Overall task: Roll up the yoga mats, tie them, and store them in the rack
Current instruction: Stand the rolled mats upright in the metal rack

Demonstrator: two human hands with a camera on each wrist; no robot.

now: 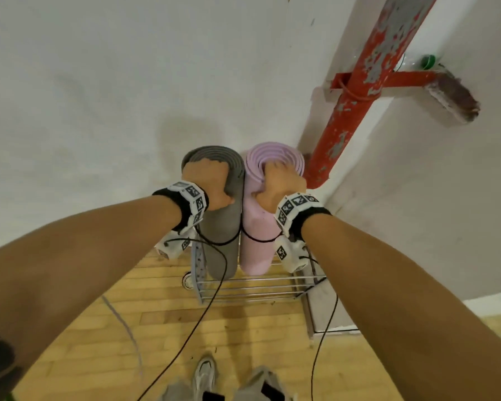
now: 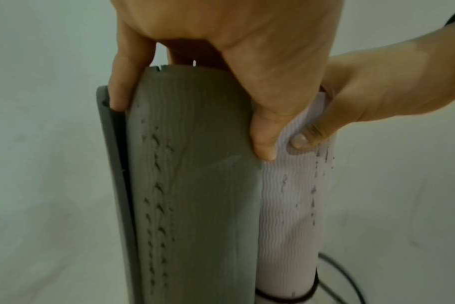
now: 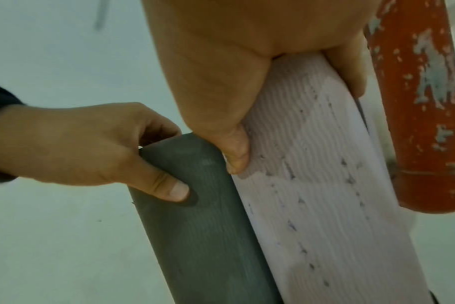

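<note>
Two rolled yoga mats stand upright side by side in a metal wire rack point(image 1: 252, 287) against the white wall. My left hand point(image 1: 207, 183) grips the top end of the grey mat point(image 1: 222, 244), fingers curled over its rim and thumb on its side. The same grey mat point(image 2: 195, 185) fills the left wrist view, where the left hand point(image 2: 221, 67) curls over its top. My right hand point(image 1: 279, 183) grips the top of the pink mat point(image 1: 255, 247) the same way; the pink mat point(image 3: 320, 174) shows under the right hand point(image 3: 247, 86). A black tie point(image 1: 261, 240) circles each roll.
A red pipe point(image 1: 356, 99) with peeling paint runs up the wall corner just right of the pink mat. The floor is wood point(image 1: 99, 342), with black cables point(image 1: 203, 319) hanging from my wrists. My shoes point(image 1: 204, 374) are in front of the rack.
</note>
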